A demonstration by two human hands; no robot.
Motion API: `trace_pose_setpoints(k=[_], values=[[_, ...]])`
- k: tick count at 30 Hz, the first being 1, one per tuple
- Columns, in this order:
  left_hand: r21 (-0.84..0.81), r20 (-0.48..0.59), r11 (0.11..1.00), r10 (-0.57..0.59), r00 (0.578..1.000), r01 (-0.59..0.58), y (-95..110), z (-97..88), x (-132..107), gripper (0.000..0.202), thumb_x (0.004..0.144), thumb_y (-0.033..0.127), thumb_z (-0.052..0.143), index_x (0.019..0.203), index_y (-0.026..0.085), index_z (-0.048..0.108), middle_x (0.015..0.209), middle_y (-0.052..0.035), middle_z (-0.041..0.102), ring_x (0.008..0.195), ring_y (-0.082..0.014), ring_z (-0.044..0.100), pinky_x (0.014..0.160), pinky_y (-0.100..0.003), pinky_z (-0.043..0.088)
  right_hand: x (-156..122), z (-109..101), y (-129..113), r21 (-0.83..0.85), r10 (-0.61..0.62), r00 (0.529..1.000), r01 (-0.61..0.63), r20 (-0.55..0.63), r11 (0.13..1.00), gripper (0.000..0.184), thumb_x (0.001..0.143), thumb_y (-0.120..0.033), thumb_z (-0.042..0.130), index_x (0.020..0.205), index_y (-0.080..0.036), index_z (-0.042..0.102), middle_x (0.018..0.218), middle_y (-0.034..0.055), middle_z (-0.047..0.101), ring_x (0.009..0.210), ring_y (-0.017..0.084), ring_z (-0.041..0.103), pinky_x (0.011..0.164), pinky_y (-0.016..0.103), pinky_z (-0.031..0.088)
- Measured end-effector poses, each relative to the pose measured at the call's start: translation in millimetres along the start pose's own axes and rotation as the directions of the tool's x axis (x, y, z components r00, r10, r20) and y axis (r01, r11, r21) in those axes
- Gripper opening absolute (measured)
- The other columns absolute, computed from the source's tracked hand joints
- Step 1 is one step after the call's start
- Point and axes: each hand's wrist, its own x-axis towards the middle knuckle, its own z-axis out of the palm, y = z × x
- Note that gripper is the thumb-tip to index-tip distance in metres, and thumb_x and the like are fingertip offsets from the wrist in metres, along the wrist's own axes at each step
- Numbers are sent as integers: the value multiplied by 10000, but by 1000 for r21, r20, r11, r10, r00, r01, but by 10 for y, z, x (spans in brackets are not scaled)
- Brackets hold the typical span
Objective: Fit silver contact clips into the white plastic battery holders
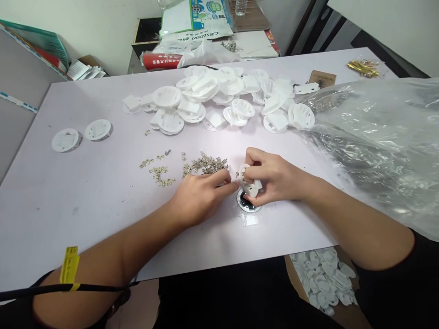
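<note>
I'm gripping the small white round plastic housing (251,183) in my right hand (274,180), fingers curling tight around it, right above the round black-centred jig (247,205). My left hand (199,196) is sitting at its 9 o'clock, thumb and forefinger pinching narrow against its edge; whether they're holding anything, I cannot tell. Loose small metal clips (206,164) are lying at 10 o'clock.

Most of white part (250,185) hidden under right hand (274,178) fingers; left hand (200,196) pinch contents too small to resolve; plastic bag (377,137) cut off at right edge.
</note>
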Motion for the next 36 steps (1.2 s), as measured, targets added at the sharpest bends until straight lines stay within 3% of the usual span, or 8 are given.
trace_pose_setpoints(k=[7, 25, 36], values=[[-26, 28, 1000, -8, 1000, 9, -35, -39, -1, 389, 880, 94, 479, 1131, 279, 712, 979, -20, 690, 563, -89, 477, 458, -272, 226, 5, -1, -1, 6, 9, 1000, -9, 0, 1000, 223, 673, -133, 742, 737, -178, 533, 865, 6, 387, 674, 97, 366, 533, 223, 330], [89, -30, 992, 91, 995, -88, -60, 9, 4, 297, 922, 119, 457, 1091, 243, 667, 832, 3, 588, 536, -93, 391, 438, -278, 143, 14, 30, 3, -11, 25, 999, -25, -23, 1000, 255, 683, -164, 736, 718, -182, 484, 846, 0, 354, 682, 104, 350, 570, 237, 316], [115, 78, 985, 118, 990, -126, -12, -55, 48, 264, 933, 99, 462, 1075, 207, 656, 809, 1, 549, 589, -109, 426, 443, -301, 143, 15, 28, 19, -16, 5, 1000, -5, -20, 1000, 259, 677, -170, 756, 720, -178, 501, 850, 5, 363, 691, 107, 357, 562, 232, 315]])
